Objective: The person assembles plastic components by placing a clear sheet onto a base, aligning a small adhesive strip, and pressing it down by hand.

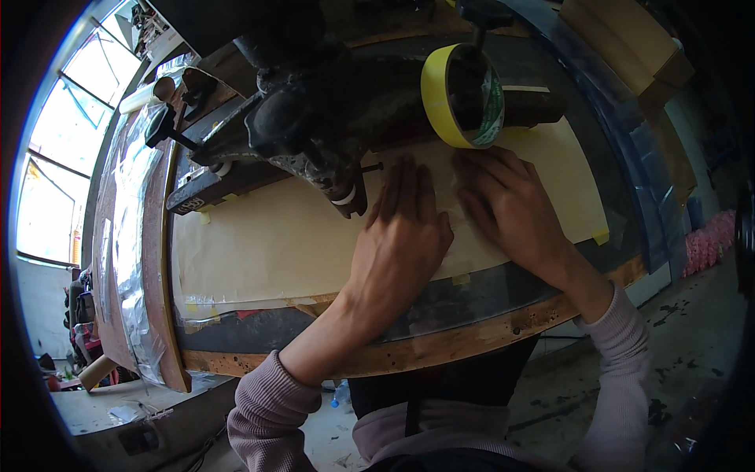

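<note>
Both hands lie flat and open, gripping nothing, left hand (pixel 403 228) just at nine o'clock of right hand (pixel 507 208), pressing the tan paper sheet (pixel 267 244) under the yellow tape roll (pixel 460 94); smoothing outward with even pressure should avoid wrinkles.

A roll of yellow tape (pixel 462 96) hung on a peg above the bench, beside the dark cast body of a machine (pixel 314 118) whose black-knobbed lever (pixel 161 126) projected to the left. Crinkled clear plastic sheeting (pixel 134 236) covered the wooden board along the left edge, near a bright window (pixel 55 157). Pink material (pixel 708 240) lay on the stained concrete floor (pixel 676 346) at right.
</note>
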